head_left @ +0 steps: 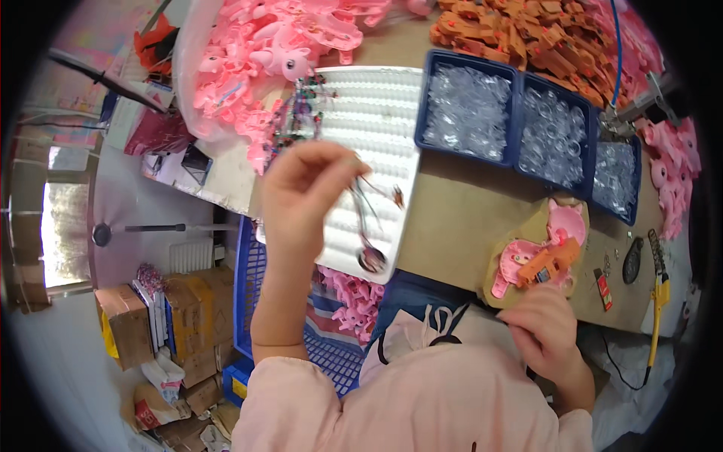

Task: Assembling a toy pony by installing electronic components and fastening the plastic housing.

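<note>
My left hand (307,188) is raised over the white ribbed tray (360,143), its thumb and finger pinched on a wire assembly. From the pinch hang thin wires with a dark round part (371,259) that looks like a small speaker, and a small copper-coloured piece (398,196). At the right, my right hand (544,325) is by the near edge of a yellowish holder (493,275), its fingers loosely bent and apart. In the holder lies a pink toy shell half (566,221) with an orange plastic part (548,264) on it. More wire assemblies (301,113) lie along the tray's left edge.
Dark blue bins (518,120) of clear plastic pieces stand behind. Piles of pink toy shells (290,45) and orange parts (520,38) lie at the back. A red lighter-like object (603,290) and a yellow-handled tool (660,301) are at the right. Below left is a blue basket (331,365).
</note>
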Demonstrator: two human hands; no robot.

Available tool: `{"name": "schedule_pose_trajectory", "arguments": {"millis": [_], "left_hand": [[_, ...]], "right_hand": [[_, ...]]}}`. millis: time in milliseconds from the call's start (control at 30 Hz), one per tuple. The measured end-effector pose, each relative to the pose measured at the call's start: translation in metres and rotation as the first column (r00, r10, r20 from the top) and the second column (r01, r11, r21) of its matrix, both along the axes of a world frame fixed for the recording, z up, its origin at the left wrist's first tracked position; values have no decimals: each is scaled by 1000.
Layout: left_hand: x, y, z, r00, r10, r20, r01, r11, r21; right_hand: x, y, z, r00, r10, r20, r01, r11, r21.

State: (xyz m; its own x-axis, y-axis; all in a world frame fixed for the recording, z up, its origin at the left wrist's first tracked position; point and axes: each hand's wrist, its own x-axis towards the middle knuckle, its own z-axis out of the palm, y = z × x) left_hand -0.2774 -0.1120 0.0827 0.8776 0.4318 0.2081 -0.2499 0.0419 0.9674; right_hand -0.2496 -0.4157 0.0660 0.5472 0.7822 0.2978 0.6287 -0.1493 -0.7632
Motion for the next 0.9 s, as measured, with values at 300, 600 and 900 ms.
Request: {"name": "schedule_pose_trajectory", "arguments": {"millis": [300,600,900], "left_hand": [[-5,-91,-27,839,-434,-328,140,755,-641],[-21,-133,-36,873,-455,-173,299,782,-547],[-17,-127,-28,829,-399,-392,534,772,344]], "right_hand": [[0,-11,6,959,-239,152,218,966,139],[-3,-12,30,742,-502,445,571,821,-27],[27,-10,9,949,-190,253,201,979,-21]]}}
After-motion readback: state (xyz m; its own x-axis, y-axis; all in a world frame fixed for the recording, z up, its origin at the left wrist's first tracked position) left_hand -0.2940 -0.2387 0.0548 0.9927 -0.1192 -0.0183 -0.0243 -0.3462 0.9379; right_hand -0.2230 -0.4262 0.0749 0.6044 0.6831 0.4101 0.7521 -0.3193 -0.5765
